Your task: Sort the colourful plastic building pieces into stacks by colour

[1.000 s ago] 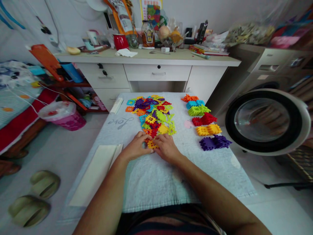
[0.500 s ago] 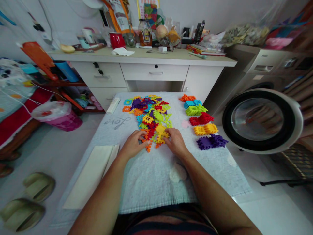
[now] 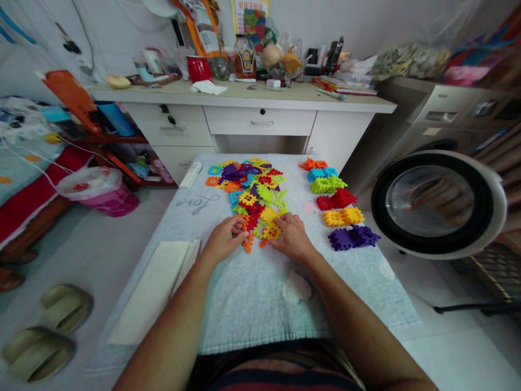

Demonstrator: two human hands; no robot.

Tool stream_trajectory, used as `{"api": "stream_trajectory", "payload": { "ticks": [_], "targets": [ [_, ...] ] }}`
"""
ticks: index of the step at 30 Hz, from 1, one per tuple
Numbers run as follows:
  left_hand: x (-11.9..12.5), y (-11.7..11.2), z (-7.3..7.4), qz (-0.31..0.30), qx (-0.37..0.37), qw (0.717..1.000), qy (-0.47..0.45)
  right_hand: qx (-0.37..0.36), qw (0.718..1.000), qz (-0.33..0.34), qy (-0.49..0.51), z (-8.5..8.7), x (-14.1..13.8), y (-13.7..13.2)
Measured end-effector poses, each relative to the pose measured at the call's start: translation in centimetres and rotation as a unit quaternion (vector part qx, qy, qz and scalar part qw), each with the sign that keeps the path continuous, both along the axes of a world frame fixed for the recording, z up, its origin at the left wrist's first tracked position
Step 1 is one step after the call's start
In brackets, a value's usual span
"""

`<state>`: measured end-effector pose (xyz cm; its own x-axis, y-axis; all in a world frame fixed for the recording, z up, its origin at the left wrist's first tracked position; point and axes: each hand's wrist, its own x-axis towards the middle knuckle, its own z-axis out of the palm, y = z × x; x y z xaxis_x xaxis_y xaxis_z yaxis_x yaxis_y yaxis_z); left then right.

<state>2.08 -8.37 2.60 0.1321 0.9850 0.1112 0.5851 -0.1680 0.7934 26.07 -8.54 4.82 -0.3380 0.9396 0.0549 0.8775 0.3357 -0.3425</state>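
A heap of colourful interlocking plastic building pieces (image 3: 260, 193) covers the middle of the cloth-covered table. At the heap's near left edge, my left hand (image 3: 223, 239) is curled, its thumb and fingertips against an orange building piece (image 3: 245, 222). My right hand (image 3: 292, 236) pinches a yellow building piece (image 3: 272, 232) with window-like holes at the near right edge. Another yellow piece (image 3: 268, 215) lies just beyond it. Red piece (image 3: 253, 217) shows between my hands. Parts of the pieces under my fingertips are hidden.
Along the right side stand rows sorted by colour: orange (image 3: 312, 163), blue (image 3: 321, 174), green (image 3: 328, 185), red (image 3: 337, 199), yellow (image 3: 343, 216) and purple (image 3: 353, 238). A folded pale cloth strip (image 3: 152, 293) lies left. The washing machine's round door (image 3: 439, 203) hangs open.
My right hand has shifted slightly, and the yellow piece with window-like holes at its fingertips shows more clearly. My left hand stays nearly still. The whole view has moved a little.
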Motion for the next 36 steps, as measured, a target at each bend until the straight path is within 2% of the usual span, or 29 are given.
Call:
{"api": "stream_trajectory", "payload": {
  "ticks": [6,9,12,16,19,24,29,36],
  "targets": [
    [0.1,-0.1,0.1,-0.004,0.000,1.000,-0.012,-0.005,1.000,0.015,-0.016,0.8,-0.6,-0.6],
    [0.1,-0.2,0.0,-0.005,-0.002,1.000,-0.010,0.012,0.999,0.030,0.004,2.0,0.5,-0.5],
    [0.1,-0.2,0.1,-0.002,-0.003,1.000,-0.005,0.035,0.998,0.055,0.011,4.3,3.4,0.3],
    [0.1,-0.2,0.0,-0.003,0.000,1.000,-0.003,0.041,0.993,0.095,-0.051,7.4,8.9,2.7],
    [0.0,-0.1,0.0,-0.011,0.000,1.000,0.004,0.030,0.986,0.118,-0.113,8.4,12.8,4.7],
    [0.1,-0.3,0.3,-0.012,-0.008,1.000,0.020,0.008,0.977,0.102,-0.188,7.1,16.6,6.3],
    [0.2,-0.4,0.6,-0.015,-0.018,0.999,0.025,0.003,0.976,0.120,-0.181,5.3,17.6,6.5],
    [0.3,-0.3,0.8,-0.013,-0.018,0.999,0.029,-0.006,0.967,0.108,-0.231,4.7,18.6,7.3]
  ]
}}
